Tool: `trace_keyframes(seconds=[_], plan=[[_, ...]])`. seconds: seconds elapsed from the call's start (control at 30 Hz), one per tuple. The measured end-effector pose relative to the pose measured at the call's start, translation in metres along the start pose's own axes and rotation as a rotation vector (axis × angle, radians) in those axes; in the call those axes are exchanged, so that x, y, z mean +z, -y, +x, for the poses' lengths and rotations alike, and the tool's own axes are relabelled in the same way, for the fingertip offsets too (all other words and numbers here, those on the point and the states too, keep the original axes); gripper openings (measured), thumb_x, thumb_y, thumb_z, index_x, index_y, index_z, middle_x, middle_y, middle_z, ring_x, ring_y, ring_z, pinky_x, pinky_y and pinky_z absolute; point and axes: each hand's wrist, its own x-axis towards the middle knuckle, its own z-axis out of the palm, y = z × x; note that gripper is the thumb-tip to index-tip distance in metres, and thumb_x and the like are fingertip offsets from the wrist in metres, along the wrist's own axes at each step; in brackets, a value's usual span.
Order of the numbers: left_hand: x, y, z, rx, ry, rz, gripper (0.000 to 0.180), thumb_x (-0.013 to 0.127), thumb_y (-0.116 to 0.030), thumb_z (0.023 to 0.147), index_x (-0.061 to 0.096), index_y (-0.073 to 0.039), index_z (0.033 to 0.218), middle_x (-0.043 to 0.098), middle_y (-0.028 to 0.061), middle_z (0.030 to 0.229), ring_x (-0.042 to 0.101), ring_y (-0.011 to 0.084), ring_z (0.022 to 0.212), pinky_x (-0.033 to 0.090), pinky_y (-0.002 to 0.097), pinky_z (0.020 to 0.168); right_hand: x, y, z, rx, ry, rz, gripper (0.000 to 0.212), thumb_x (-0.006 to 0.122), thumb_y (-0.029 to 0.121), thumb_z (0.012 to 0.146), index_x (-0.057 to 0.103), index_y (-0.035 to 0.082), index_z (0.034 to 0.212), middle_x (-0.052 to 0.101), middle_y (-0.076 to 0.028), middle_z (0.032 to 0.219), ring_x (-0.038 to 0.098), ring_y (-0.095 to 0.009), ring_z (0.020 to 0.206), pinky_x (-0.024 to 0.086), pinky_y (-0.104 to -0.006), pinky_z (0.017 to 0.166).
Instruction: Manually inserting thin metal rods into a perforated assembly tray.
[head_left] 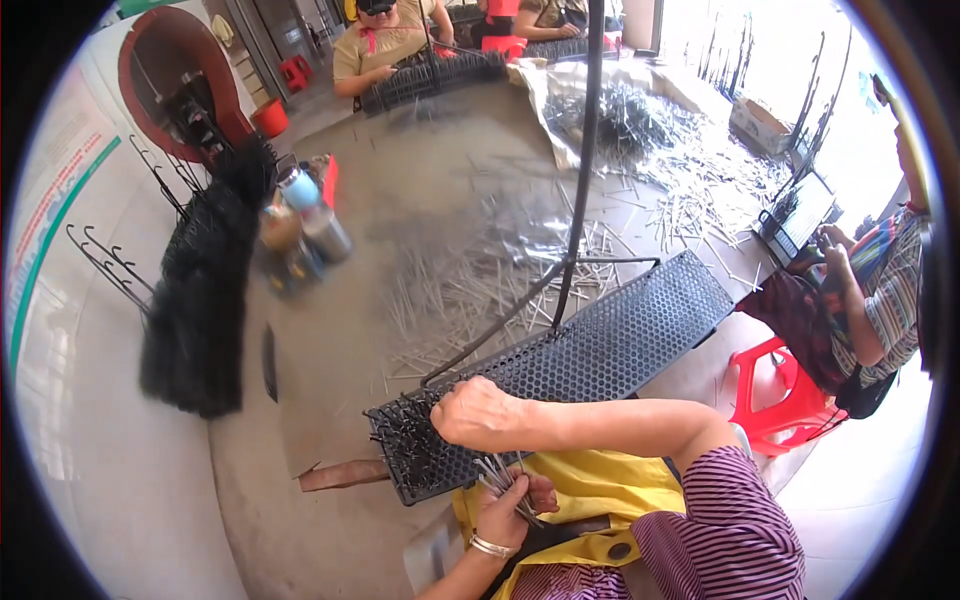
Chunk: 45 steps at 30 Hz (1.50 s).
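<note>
Head view, the only one: left hand (503,518) clamped round a fanned bundle of grey sticks (492,473), just below the left end of a black holed tray (620,340). Right hand (475,412) was over that end, fingers curled together; whether they pinched anything, could not tell. Dark pieces (402,440) crowded the tray there. Judged risks: a slack left grip could let the uneven bundle slide and scatter; the right wrist, low over the crowded end, could knock pieces askew; a hard press on the near edge might tip the tray, its support being hidden. Counts: one tray, one held bundle, one black stand (583,190) beyond; at least two red stools (742,390), at least three co-workers (880,300). Held sticks and dark pieces overlapped too much to count; loose sticks (430,310) on the bench (325,395), past counting.
</note>
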Motion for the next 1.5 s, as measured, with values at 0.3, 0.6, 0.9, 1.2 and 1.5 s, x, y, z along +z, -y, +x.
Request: trace_keyframes(seconds=[0.3,0.6,0.9,1.2,1.5], plan=[[0.005,-0.005,0.006,0.01,-0.05,0.016,0.011,0.051,-0.013,0.085,0.052,-0.008,0.095,0.061,0.0165,0.082,0.061,0.0272,0.066,0.051,0.0376,0.054,0.008,-0.006,-0.008,0.205,-0.21,0.043,0.016,0.054,0.008,0.071,0.044,0.001,0.081,0.05,-0.011,0.055,0.055,-0.03,0.052,0.043,-0.0383,0.043],[0.014,-0.011,0.005,0.066,0.065,0.01,0.011,0.051,-0.016,0.086,0.053,-0.007,0.091,0.057,0.0113,0.074,0.051,0.0194,0.051,0.037,0.0268,0.039,-0.009,0.027,-0.07,0.508,-0.295,0.375,0.023,0.064,0.016,0.072,0.056,0.001,0.088,0.056,-0.015,0.071,0.056,-0.033,0.064,0.046,-0.0403,0.054],[0.014,-0.008,-0.004,0.032,0.107,0.038,0.015,0.049,-0.015,0.087,0.051,-0.004,0.096,0.054,0.0128,0.069,0.047,0.0196,0.048,0.036,0.0264,0.04,-0.006,0.034,-0.091,0.896,-0.595,0.925,0.032,0.065,-0.001,0.072,0.052,-0.001,0.101,0.059,-0.007,0.072,0.053,-0.009,0.055,0.046,-0.0228,0.053],[0.021,-0.018,-0.001,-0.168,0.064,0.136,0.016,0.051,-0.02,0.085,0.05,-0.007,0.095,0.055,0.01,0.07,0.051,0.0196,0.051,0.038,0.0265,0.041,-0.021,0.026,-0.096,1.08,-0.341,1.287,0.011,0.059,0.007,0.08,0.059,-0.002,0.087,0.058,-0.004,0.064,0.053,-0.007,0.052,0.042,-0.0198,0.046],[0.008,-0.002,0.001,-0.127,-0.139,-0.184,0.02,0.05,-0.013,0.086,0.054,0.0,0.1,0.06,0.0128,0.097,0.061,0.0252,0.084,0.052,0.036,0.071,-0.043,-0.029,-0.074,0.92,-0.807,0.869,0.008,0.056,0.0,0.081,0.059,-0.004,0.086,0.06,-0.007,0.066,0.054,-0.009,0.053,0.043,-0.0203,0.046]])
